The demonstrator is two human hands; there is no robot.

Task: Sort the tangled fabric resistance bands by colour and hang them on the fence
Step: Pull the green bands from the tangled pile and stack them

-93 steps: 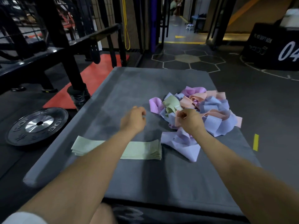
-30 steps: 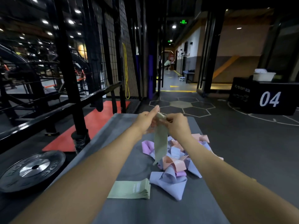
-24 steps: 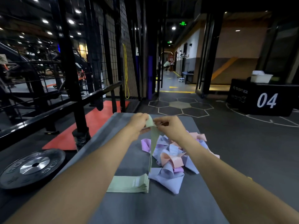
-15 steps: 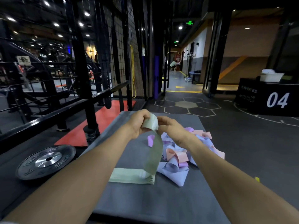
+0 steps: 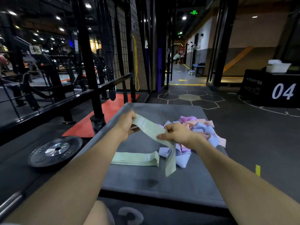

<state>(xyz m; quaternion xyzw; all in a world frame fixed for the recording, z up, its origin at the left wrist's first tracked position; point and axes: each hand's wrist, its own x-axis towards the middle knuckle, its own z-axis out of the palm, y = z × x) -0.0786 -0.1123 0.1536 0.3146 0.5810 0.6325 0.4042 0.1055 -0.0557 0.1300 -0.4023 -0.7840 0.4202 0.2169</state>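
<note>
I find both hands closed on one green band [image 5: 153,129], held above the mat [image 5: 146,181]: left hand [image 5: 128,125] pinching its upper end, right hand [image 5: 177,135] its middle, tail hanging free. A flat green stack [image 5: 136,159] lies sorted. The tangled pile [image 5: 199,129] remains, seemingly lilac, pink and purple. Nothing hangs on the fence [image 5: 123,46].

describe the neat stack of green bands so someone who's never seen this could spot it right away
On the grey mat, look at its left part, beside the tangled pile. The green stack lies flat there, unlike the loose green band held above it.
</note>
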